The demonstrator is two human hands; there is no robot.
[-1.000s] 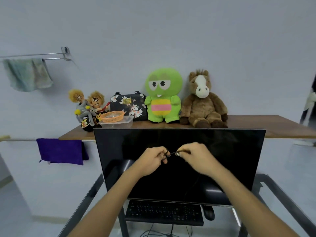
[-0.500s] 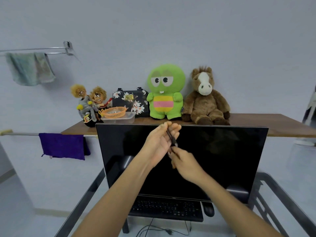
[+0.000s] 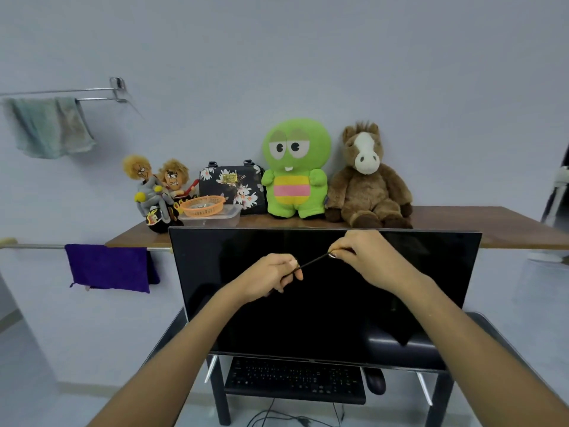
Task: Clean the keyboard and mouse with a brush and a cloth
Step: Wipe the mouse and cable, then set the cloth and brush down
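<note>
Both my hands are raised in front of a dark monitor [image 3: 326, 315]. A thin black band [image 3: 311, 262] is stretched between them. My left hand [image 3: 271, 277] grips its lower end with curled fingers. My right hand [image 3: 366, 260] pinches its upper end, higher and to the right. A black keyboard [image 3: 295, 379] lies on a low tray under the monitor, with a black mouse [image 3: 375, 381] at its right. A purple cloth [image 3: 109, 268] hangs on a rail at the left. No brush is in view.
A wooden shelf [image 3: 462, 220] behind the monitor carries a green plush toy [image 3: 295, 171], a brown plush horse [image 3: 368, 180], a floral bag [image 3: 232, 186], an orange basket [image 3: 201, 206] and two dolls [image 3: 157, 189]. A pale towel [image 3: 50, 127] hangs on a wall rack. Cables [image 3: 289, 419] trail under the keyboard tray.
My hands have drawn apart sideways, pulling the band taut. The right hand rose up and to the right; the left hand sank and moved left. My head has tilted slightly.
</note>
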